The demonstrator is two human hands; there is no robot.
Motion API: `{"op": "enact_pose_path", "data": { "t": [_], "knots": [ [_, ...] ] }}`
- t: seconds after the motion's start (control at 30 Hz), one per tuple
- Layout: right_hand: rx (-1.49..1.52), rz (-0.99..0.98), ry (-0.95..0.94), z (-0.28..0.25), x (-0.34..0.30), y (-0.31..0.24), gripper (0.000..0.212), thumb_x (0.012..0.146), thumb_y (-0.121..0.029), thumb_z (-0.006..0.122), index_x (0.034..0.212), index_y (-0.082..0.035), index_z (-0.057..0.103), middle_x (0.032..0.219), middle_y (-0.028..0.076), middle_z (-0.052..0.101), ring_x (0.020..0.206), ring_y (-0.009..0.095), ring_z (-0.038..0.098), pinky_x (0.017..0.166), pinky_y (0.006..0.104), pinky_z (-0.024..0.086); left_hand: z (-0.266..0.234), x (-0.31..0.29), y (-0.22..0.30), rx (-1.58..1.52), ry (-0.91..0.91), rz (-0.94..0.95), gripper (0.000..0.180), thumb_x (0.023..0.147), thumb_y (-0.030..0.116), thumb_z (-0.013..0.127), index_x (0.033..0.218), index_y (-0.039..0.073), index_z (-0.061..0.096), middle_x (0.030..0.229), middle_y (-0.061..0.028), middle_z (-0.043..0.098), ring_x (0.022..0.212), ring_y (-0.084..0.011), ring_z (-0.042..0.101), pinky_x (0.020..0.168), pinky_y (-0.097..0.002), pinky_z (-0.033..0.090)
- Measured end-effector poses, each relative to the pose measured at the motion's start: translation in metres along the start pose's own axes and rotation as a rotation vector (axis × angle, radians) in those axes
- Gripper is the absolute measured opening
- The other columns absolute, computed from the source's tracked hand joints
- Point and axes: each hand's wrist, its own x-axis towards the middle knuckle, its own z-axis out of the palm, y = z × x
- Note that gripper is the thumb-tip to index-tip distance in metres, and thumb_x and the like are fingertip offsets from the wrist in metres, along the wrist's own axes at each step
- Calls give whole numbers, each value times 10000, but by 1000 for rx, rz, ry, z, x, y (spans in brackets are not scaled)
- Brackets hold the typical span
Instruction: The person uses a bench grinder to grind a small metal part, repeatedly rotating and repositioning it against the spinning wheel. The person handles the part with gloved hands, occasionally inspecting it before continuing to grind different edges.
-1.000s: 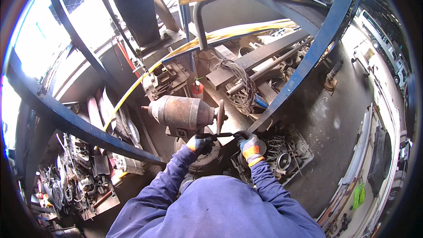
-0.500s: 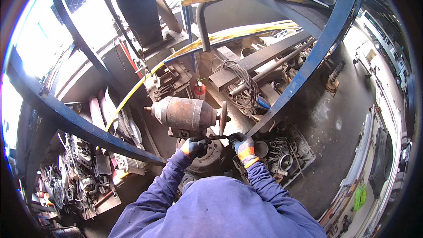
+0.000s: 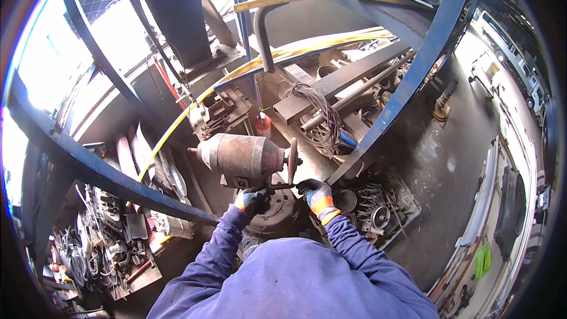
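Observation:
A rusty bench grinder [image 3: 239,155] stands on a round metal base [image 3: 274,212] in front of me, its grinding wheel [image 3: 292,162] at the right end. Just below the wheel lies a short dark metal rod [image 3: 281,186], roughly level. Around its left end my gloved left hand [image 3: 255,201] is closed. My gloved right hand [image 3: 315,194] pinches the right end between its fingertips. Whether the rod touches the wheel, I cannot tell. Both gloves are dark with orange and pale cuffs.
Blue steel beams [image 3: 401,91] slant past on both sides. A crate of metal scrap [image 3: 378,201] sits at right, a scrap heap [image 3: 112,230] at left. Beyond the grinder are a red-topped bottle [image 3: 263,123], coiled cable [image 3: 316,112] and a steel beam [image 3: 342,82].
The whole view has shifted slightly, so the scene sits a little further left. Both hands keep their hold on the rod below the wheel.

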Motion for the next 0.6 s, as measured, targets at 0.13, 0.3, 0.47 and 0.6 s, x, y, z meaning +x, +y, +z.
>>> {"op": "enact_pose_path", "data": {
  "t": [0.13, 0.3, 0.47, 0.6],
  "knots": [
    [41, 118, 26, -10, -10, -32, 116, 853, 9, 675, 939, -21, 747, 822, 48, 727, 683, 115, 614, 657, 264, 485, 10, 4, 3, -199, -23, -111, 233, 964, 150, 591, 1126, 1, 667, 674, 10, 543, 573, -88, 502, 492, -259, 392],
    [105, 174, 33, -31, -9, -36, 75, 864, -20, 698, 918, -29, 749, 776, 24, 704, 625, 85, 570, 590, 234, 461, 30, 14, 24, -430, -70, -230, 338, 985, 249, 590, 1154, -39, 639, 689, 30, 502, 566, -81, 444, 505, -252, 334],
    [65, 118, 87, -41, -5, -32, 44, 870, -59, 726, 906, -55, 751, 672, -22, 645, 491, 53, 472, 455, 234, 362, 39, 23, 31, -399, -107, -225, 313, 976, 245, 600, 1121, -29, 647, 690, 15, 525, 536, -90, 459, 475, -258, 327],
    [55, 103, 88, -43, -6, -37, 38, 865, -66, 735, 898, -57, 749, 681, -18, 652, 491, 54, 472, 457, 238, 363, 39, 29, 20, -443, -93, -235, 319, 974, 268, 605, 1096, -24, 649, 656, 22, 508, 525, -86, 447, 467, -260, 321]
  ]
}}
